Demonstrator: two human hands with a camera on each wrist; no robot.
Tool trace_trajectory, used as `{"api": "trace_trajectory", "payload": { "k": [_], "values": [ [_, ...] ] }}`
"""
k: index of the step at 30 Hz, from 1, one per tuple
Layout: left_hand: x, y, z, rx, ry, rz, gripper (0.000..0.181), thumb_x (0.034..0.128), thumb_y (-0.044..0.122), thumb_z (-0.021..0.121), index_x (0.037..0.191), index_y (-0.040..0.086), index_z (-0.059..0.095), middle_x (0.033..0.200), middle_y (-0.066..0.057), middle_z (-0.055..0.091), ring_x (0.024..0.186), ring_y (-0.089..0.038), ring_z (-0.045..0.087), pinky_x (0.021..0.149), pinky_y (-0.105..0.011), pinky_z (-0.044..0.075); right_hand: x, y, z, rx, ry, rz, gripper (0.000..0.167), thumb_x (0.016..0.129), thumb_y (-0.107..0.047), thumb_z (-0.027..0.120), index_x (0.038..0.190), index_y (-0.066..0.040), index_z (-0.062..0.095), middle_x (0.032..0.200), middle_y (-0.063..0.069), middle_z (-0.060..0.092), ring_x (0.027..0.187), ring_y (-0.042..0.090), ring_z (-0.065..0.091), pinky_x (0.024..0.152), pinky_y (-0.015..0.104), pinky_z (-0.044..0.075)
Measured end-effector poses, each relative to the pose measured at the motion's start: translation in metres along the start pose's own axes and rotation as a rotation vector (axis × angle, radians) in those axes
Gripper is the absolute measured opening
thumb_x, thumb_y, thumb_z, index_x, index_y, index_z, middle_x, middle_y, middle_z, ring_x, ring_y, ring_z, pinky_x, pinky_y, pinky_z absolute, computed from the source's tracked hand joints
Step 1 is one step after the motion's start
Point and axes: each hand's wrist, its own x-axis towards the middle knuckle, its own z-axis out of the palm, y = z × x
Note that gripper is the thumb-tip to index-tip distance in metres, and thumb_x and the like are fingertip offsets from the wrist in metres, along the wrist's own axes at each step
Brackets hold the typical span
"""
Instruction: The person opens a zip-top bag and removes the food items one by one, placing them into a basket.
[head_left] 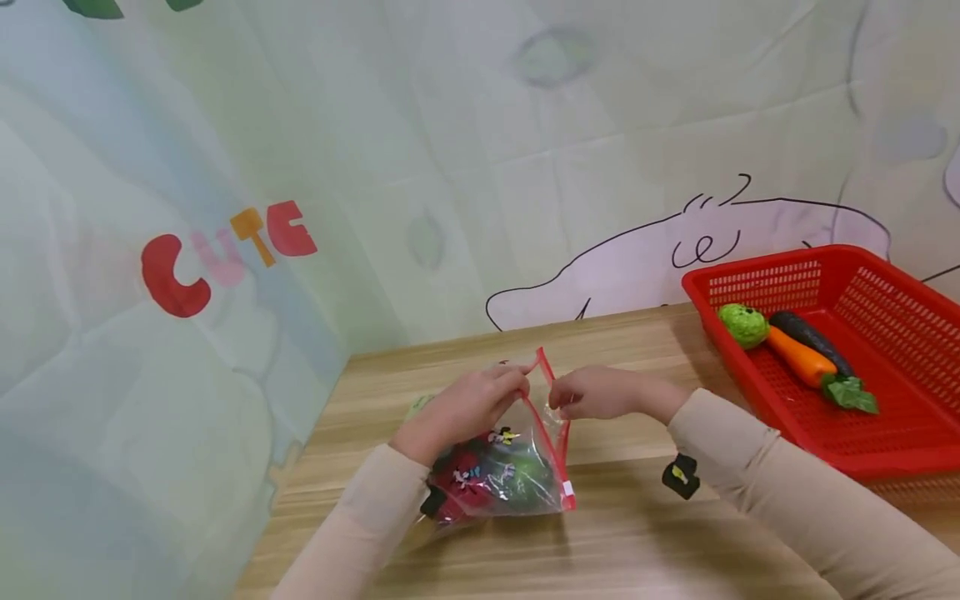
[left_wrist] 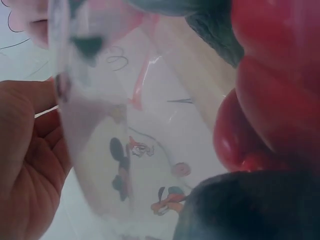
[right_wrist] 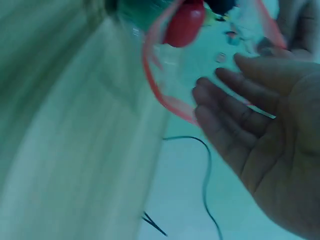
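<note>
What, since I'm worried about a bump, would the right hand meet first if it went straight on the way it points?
Probably the red edge of the clear bag on the side by the left hand; depth is hard to judge.

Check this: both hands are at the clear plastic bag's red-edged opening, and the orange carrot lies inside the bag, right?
No: the orange carrot lies in the red plastic basket, as the head view shows. The left hand and right hand are at the bag's opening.
</note>
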Motion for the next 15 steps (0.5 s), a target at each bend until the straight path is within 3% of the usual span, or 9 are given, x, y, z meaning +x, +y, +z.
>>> {"api": "trace_trajectory", "payload": {
  "k": [5,8,11,15],
  "values": [
    [0.004,-0.001,0.003,-0.005,0.029,0.041,0.01,0.093,0.012,0.053,0.1,0.013,0.059,0.129,-0.005,0.057,0.109,-0.018,0.06,0.091,-0.03,0.05,0.022,0.005,0.029,0.298,-0.158,-0.063,0.027,0.087,-0.023,0.058,0.114,-0.016,0.058,0.107,-0.004,0.06,0.098,0.011,0.055,0.089,0.03,0.048],
    [0.005,0.001,0.004,0.003,0.033,0.042,0.009,0.0928,0.011,0.053,0.1,0.013,0.059,0.129,-0.005,0.057,0.108,-0.018,0.061,0.09,-0.03,0.05,0.029,0.009,0.039,0.428,-0.266,-0.064,0.034,0.082,-0.023,0.061,0.115,-0.018,0.055,0.105,-0.005,0.058,0.095,0.01,0.053,0.084,0.027,0.048],
    [0.006,0.002,0.005,0.009,0.045,0.056,0.009,0.0919,0.01,0.054,0.099,0.012,0.059,0.128,-0.005,0.058,0.106,-0.018,0.062,0.09,-0.029,0.051,0.034,0.017,0.044,0.406,-0.335,-0.106,0.044,0.077,-0.026,0.064,0.118,-0.015,0.053,0.105,-0.002,0.055,0.094,0.011,0.049,0.081,0.027,0.047],
    [0.005,0.002,0.006,0.022,0.05,0.074,0.009,0.0919,0.009,0.054,0.098,0.012,0.06,0.126,-0.005,0.059,0.107,-0.016,0.061,0.092,-0.029,0.049,0.043,0.026,0.052,0.173,-0.37,-0.16,0.067,0.076,-0.046,0.066,0.133,-0.019,0.043,0.126,-0.002,0.044,0.109,0.012,0.042,0.092,0.03,0.042]
  ]
}}
